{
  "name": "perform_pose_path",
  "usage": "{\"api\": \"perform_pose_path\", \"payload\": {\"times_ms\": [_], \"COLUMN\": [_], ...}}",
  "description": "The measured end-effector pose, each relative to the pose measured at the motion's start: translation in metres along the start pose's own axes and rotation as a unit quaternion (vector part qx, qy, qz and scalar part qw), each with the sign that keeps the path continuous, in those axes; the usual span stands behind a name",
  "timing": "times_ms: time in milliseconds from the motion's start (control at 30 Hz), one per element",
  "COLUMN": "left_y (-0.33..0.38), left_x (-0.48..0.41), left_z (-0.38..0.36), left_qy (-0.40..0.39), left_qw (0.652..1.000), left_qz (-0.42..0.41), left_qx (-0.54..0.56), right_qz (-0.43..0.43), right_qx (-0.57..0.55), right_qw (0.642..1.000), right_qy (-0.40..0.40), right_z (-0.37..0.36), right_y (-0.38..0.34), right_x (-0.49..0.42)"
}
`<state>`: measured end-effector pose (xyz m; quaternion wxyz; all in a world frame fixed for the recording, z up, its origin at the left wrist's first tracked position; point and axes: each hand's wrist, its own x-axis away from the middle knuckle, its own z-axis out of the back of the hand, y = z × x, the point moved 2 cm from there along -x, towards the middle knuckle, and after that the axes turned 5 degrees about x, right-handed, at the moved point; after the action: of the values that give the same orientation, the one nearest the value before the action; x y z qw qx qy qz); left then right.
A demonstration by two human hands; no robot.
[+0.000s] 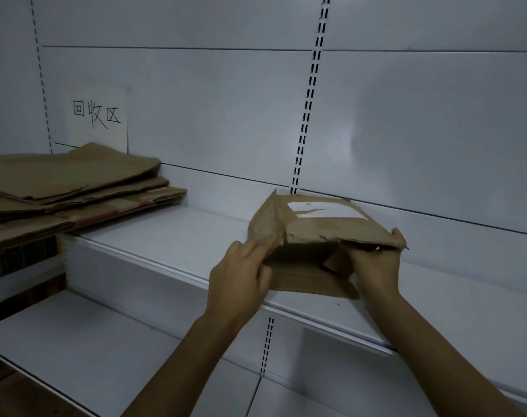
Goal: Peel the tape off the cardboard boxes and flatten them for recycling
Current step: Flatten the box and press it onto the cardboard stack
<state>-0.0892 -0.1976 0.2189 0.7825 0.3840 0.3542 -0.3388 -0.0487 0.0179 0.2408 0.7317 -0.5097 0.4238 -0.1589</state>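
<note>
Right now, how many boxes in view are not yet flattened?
1: the box on the shelf, gripped by the left hand and right hand. The pile at far left is already flat; it could hide more.

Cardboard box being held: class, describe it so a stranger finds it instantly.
On the white shelf, right of the flattened cardboard stack, the left hand and right hand hold one cardboard box. It alone is unflattened and bears a white label.

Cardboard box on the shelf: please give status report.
Left hand grips left flap, right hand grips right end. Box open, not flat. Nothing blocking.
</note>
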Motion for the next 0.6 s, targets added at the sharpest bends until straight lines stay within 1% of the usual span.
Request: {"api": "perform_pose_path", "payload": {"times_ms": [67, 100, 167, 200, 267, 400, 467, 533, 600], "left_y": [0.008, 0.012, 0.014, 0.013, 0.011, 0.010, 0.012, 0.013, 0.016], "left_x": [0.006, 0.009, 0.013, 0.015, 0.018, 0.021, 0.021, 0.020, 0.017], "left_z": [-0.002, -0.004, -0.007, -0.009, -0.010, -0.011, -0.012, -0.014, -0.015], "left_qy": [-0.025, -0.033, -0.044, -0.044, -0.038, 0.001, -0.006, -0.038, -0.076], "left_qw": [0.998, 0.996, 0.994, 0.995, 0.996, 0.997, 0.998, 0.998, 0.997], "left_qz": [-0.063, -0.085, -0.096, -0.093, -0.073, -0.022, -0.013, 0.005, 0.022], "left_qx": [-0.011, -0.009, 0.005, 0.011, 0.030, 0.075, 0.065, 0.042, 0.012], "right_qz": [-0.076, -0.114, -0.159, -0.171, -0.172, -0.124, -0.156, -0.180, -0.181], "right_qx": [0.049, 0.048, -0.024, -0.049, -0.093, -0.143, -0.223, -0.337, -0.414], "right_qw": [0.995, 0.991, 0.985, 0.983, 0.981, 0.981, 0.961, 0.923, 0.892], "right_qy": [-0.035, -0.050, -0.057, -0.041, -0.006, 0.039, 0.056, 0.042, 0.020], "right_z": [-0.001, -0.002, -0.003, -0.001, 0.003, 0.010, 0.016, 0.020, 0.022], "right_y": [0.003, 0.006, 0.009, 0.009, 0.005, -0.009, -0.011, -0.009, -0.008], "right_x": [-0.004, -0.005, -0.002, 0.000, 0.002, -0.004, -0.004, -0.003, -0.005]}}
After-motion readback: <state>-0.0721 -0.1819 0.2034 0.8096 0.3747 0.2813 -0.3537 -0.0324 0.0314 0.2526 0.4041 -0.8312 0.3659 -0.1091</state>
